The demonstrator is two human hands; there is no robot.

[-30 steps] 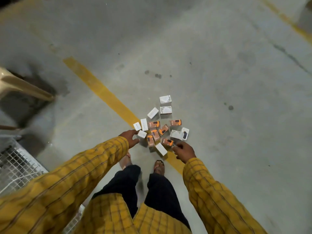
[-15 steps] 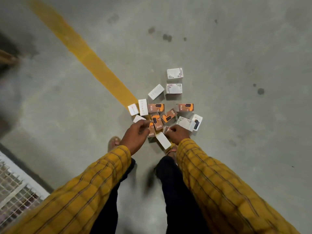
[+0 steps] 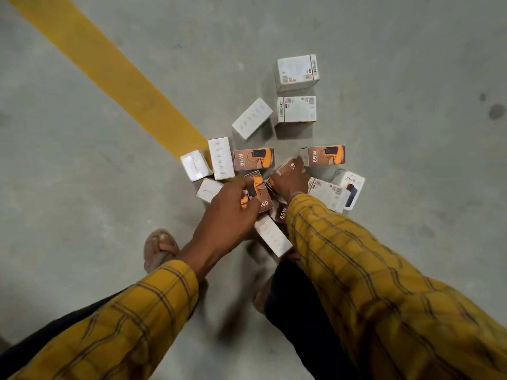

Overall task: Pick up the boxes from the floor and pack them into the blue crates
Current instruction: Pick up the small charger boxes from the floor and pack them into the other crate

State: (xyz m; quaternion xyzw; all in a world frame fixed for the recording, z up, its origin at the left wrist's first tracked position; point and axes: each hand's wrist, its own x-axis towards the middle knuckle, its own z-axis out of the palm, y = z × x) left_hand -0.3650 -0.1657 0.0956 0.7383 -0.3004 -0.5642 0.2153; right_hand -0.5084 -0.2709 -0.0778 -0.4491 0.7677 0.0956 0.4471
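Left hand (image 3: 230, 212) pinches an orange 65W box (image 3: 259, 192) at the middle of the box cluster (image 3: 274, 160) on the concrete floor (image 3: 82, 174). Right hand (image 3: 290, 179) grips a neighbouring orange box (image 3: 288, 165) just beside it. White boxes lie around both hands, by the yellow line (image 3: 115, 75).

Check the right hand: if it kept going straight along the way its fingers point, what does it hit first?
The right hand, gripping an orange 65W box, points up-frame and a little right. Most likely it meets the orange 65W box beyond it, whose near-left corner lies just past the fingertips. From one view, height above the floor is unclear.
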